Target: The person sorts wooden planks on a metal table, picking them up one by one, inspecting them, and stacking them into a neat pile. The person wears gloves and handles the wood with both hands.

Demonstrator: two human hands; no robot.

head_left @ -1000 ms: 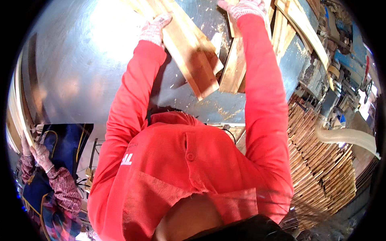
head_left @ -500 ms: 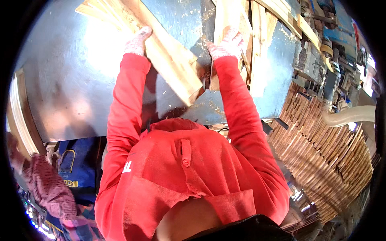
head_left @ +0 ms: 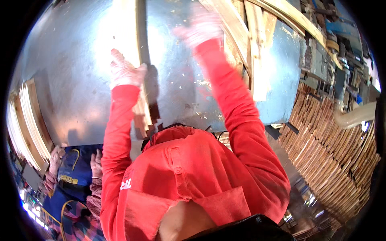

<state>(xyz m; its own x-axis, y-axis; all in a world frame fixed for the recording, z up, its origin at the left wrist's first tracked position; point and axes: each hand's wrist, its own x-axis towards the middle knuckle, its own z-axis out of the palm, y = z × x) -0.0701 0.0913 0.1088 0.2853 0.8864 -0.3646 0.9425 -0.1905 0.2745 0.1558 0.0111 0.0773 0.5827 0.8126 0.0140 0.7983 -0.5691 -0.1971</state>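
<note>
My left hand, in a pale glove, lies with fingers extended and thumb apart on pale wooden boards. These boards run lengthwise up the metal tabletop, their near ends close to its front edge. My right hand, also gloved, is smeared by motion above the far part of the table; its fingers do not show clearly. Just to its right lie several loose boards, some slanting across others.
At the lower left stands a co-worker in a blue apron, with a gloved hand near the table edge. Stacked boards are at the left. A big stack of wooden slats, machinery and a ribbed hose are at the right.
The boards at my left hand have swung from a diagonal to nearly straight and shifted left. My right hand has left the right-hand boards, moving up and left. The co-worker's hands have shifted.
</note>
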